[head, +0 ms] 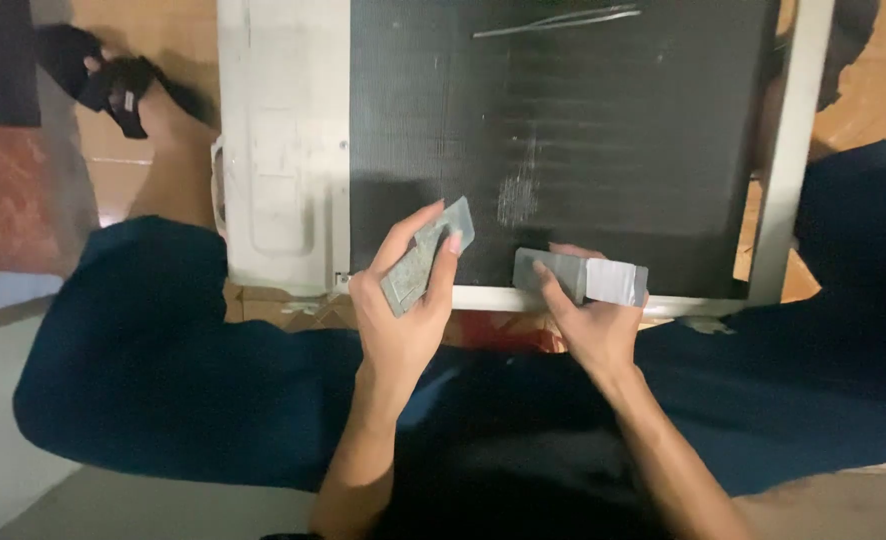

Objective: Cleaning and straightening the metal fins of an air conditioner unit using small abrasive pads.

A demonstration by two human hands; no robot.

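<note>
The air-conditioner unit (283,150) runs off the top edge, its lower rim hidden behind the left hand (403,320) and right hand (593,330), whose flat grey pieces (578,277) are too blurred to identify

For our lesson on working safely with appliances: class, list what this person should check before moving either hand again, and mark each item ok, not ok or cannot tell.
1. Left hand has a firm grip on its grey flat strip: ok.
2. Right hand holds the grey rectangular piece: ok.
3. The two pieces are apart: ok.
4. Fins of the air conditioner unit undamaged: not ok, scuffed patch.
5. Lighting adequate: not ok, dim.
6. Unit steady: cannot tell.
</note>
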